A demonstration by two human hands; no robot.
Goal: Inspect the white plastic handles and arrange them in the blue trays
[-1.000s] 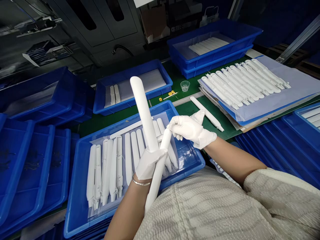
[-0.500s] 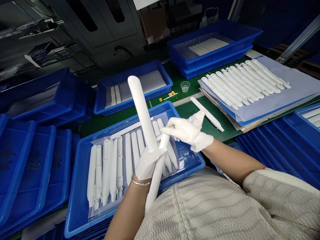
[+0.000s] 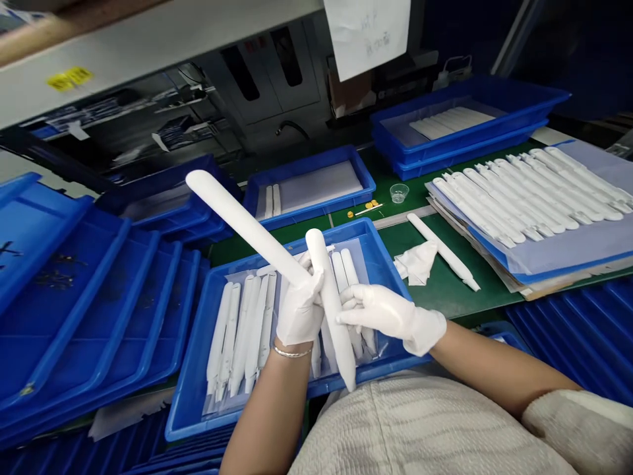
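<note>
On the green table point(image 3: 465, 297) to the right, a crumpled white cloth point(image 3: 415, 265) lies just beside a lone white piece point(image 3: 442, 251); farther off come a clear cup point(image 3: 399, 193) and yellow bits point(image 3: 373, 204); over at far right, a row of white parts point(image 3: 529, 191) lies on layered sheets; in the middle, the left hand point(image 3: 299, 313) is closed round a long white bar point(image 3: 247, 227) slanting up to the left, blocking the view into the near blue tray point(image 3: 194, 373), where white pieces lie on a liner; the right hand's point(image 3: 380, 310) fingertips touch a second bar point(image 3: 336, 330) above that tray, whether gripping I cannot tell; the far tray point(image 3: 321, 210) holds two pieces at its left; the far-right stacked trays point(image 3: 459, 145) carry a row too!
</note>
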